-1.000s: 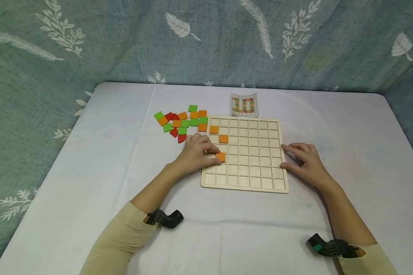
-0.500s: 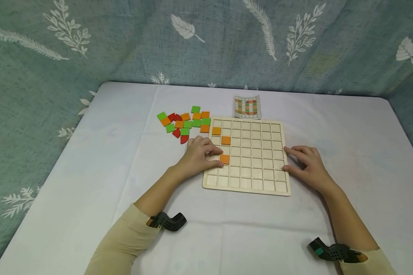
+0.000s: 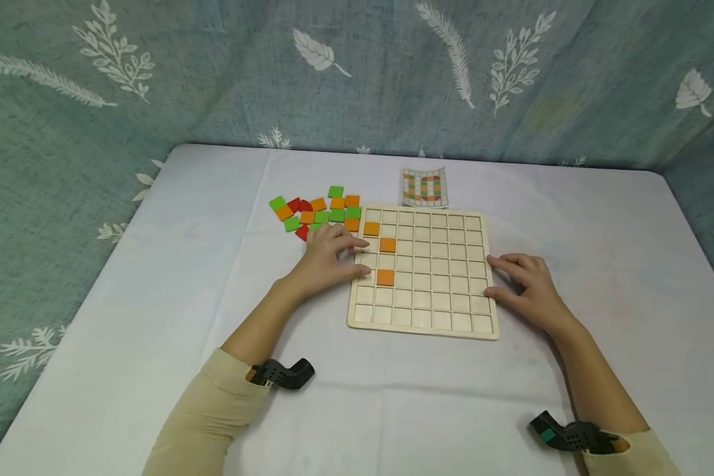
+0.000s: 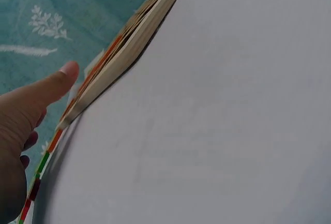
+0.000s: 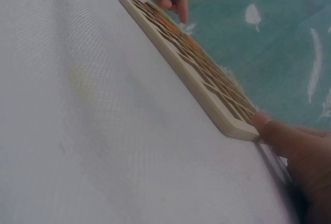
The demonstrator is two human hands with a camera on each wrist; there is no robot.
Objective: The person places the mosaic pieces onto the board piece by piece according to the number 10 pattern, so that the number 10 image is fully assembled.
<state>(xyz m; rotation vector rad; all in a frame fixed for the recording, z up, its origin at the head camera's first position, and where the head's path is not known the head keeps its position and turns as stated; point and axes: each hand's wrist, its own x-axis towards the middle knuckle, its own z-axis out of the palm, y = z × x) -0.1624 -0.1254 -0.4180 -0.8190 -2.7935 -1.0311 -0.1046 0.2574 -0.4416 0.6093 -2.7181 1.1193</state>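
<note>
A wooden grid board (image 3: 428,301) lies flat in the middle, with three orange square tiles in its left cells: one near the upper left (image 3: 371,229), another diagonally below it (image 3: 387,245) and a third lower down (image 3: 385,277). Over the board's left edge is my left hand (image 3: 323,259), thumb and forefinger apart with no tile between them; that gap also shows in the right wrist view. My right hand (image 3: 529,289) rests against the board's right edge with forefinger and thumb; the right wrist view shows the thumb (image 5: 282,137) at the edge.
Left of the board's top corner lies a loose cluster of green, orange and red tiles (image 3: 321,217), partly behind my left hand. A printed pattern card (image 3: 424,188) sits just beyond the board. White cloth (image 3: 440,396) covers the table; a leaf-patterned curtain (image 3: 369,86) hangs behind.
My left hand has let go of the lowest orange tile and drawn back left, its thumb and forefinger spreading. That tile stays in its cell. The right hand keeps its place on the edge.
</note>
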